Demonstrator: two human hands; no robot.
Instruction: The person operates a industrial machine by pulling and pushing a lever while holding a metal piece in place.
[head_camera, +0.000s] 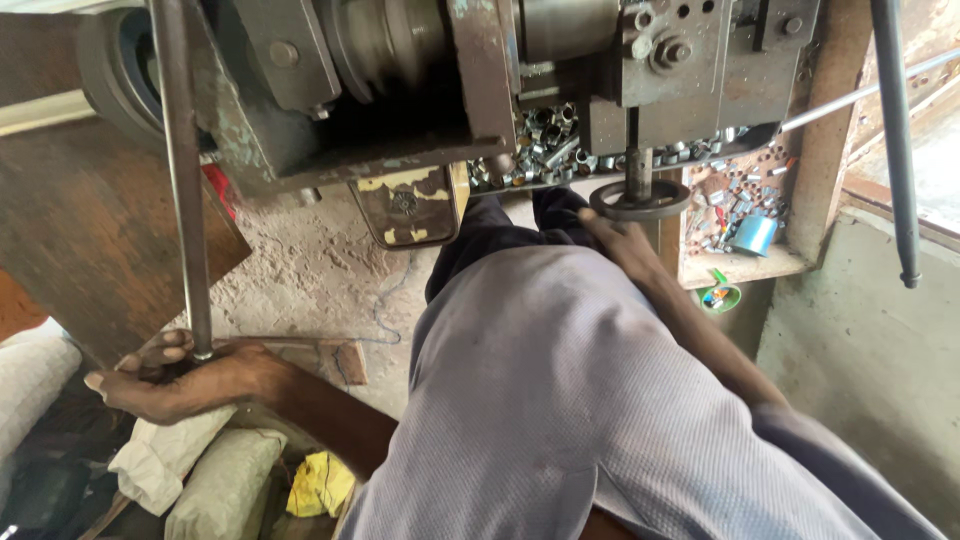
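Observation:
My left hand (175, 380) at the lower left is closed around the lower end of a long dark metal lever rod (182, 170) that rises to the top of the view. My right hand (615, 232) reaches forward past my grey-shirted body and rests its fingers on a small round handwheel (640, 200) hanging under a grimy metal machine (420, 80). Behind the handwheel, a tray (545, 140) holds several small shiny metal sleeves.
A wooden box (745, 262) at right holds more small metal parts and a blue cylinder (753, 235). A second dark rod (895, 140) hangs at the far right beside a concrete ledge. Cloth sacks (200, 470) and a yellow rag (320, 483) lie below my left hand.

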